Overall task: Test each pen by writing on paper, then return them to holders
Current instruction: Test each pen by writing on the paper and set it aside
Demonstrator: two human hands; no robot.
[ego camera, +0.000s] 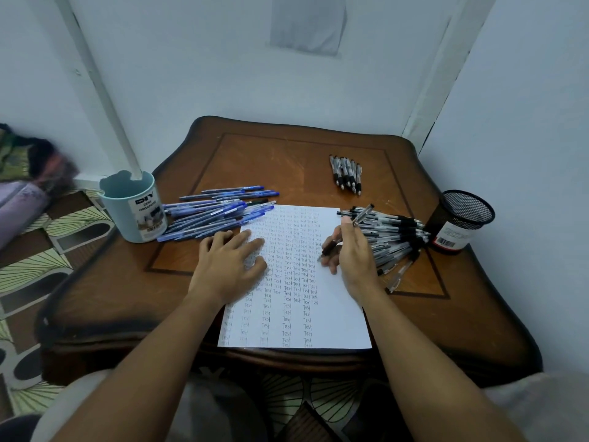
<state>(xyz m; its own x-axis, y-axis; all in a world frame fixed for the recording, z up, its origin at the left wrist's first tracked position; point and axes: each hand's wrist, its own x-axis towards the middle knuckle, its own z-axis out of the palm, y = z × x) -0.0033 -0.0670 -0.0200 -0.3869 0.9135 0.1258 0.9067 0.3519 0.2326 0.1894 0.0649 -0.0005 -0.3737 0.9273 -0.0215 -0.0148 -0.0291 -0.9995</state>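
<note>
A white paper sheet (338, 320) covered in rows of the word "Test" lies on the wooden table (127, 295). My left hand (228, 266) presses flat on the sheet's left side. My right hand (352, 250) grips a black pen (331, 245) with its tip on the paper at the right end of a written row. A pile of blue pens (216, 215) lies left of the sheet beside a pale blue holder (134, 207). To the right, a heap of black pens (395, 237) lies next to a black mesh holder (460, 221).
A small group of black pens (346, 173) lies apart at the back of the table. Walls close in behind and on the right. A patterned floor and a blurred bundle of cloth (28, 173) are at the left.
</note>
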